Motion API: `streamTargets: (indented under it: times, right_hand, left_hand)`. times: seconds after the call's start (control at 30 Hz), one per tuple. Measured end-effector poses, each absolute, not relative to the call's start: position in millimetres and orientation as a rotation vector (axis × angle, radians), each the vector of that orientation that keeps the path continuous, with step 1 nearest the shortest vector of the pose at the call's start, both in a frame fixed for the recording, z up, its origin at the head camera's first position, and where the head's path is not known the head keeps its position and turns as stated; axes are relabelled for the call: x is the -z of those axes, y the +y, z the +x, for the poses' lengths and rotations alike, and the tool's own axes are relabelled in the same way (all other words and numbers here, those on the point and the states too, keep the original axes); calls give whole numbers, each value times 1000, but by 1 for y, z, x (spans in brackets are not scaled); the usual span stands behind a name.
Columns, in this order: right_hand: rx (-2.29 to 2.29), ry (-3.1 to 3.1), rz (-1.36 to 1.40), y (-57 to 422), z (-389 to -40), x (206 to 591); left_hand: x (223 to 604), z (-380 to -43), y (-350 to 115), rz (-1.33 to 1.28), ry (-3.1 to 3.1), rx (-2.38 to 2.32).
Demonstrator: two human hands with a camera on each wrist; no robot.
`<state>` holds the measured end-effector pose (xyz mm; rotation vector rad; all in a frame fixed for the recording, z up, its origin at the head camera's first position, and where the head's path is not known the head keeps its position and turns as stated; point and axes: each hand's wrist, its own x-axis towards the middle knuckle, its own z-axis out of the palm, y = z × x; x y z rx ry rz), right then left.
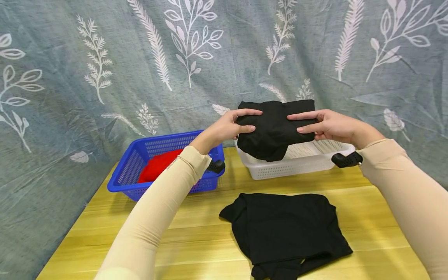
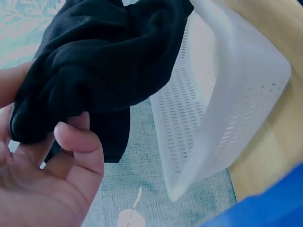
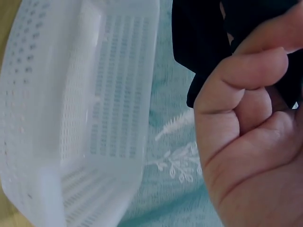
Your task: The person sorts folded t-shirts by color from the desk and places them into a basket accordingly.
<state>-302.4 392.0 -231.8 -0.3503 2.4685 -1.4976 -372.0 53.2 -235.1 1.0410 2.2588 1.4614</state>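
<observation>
Both left hand and right hand grip black cloth at right-centre, not yet in the white basket; second cloth remains lower right on the bench; red cloth lies in the blue basket.

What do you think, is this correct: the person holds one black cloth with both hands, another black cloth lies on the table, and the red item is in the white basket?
One part is wrong: the red item is in the blue basket, not the white basket, as the head view shows. The rest stands.
</observation>
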Motion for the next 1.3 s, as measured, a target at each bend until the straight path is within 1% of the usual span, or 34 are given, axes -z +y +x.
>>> streamTargets:
  times: [0.27,0.87,1.0,1.1,1.3]
  right_hand:
    - [1456,2545,-222,412,-307,227]
    - [1373,2570,-145,427,-317,255]
    - [1399,2596,-133,431,-320,263]
    - [1362,2626,-102,435,-321,269]
    - [1052,2810,-62,445,-319,277]
  left_hand:
    - [240,-384,78,1090,2295,-1460]
    - [277,-395,104,970,2254,-1483]
    - [284,-396,110,983,2252,-1491]
    - [288,-397,111,995,2291,-1356]
    - [285,-387,110,1106,2500,-675]
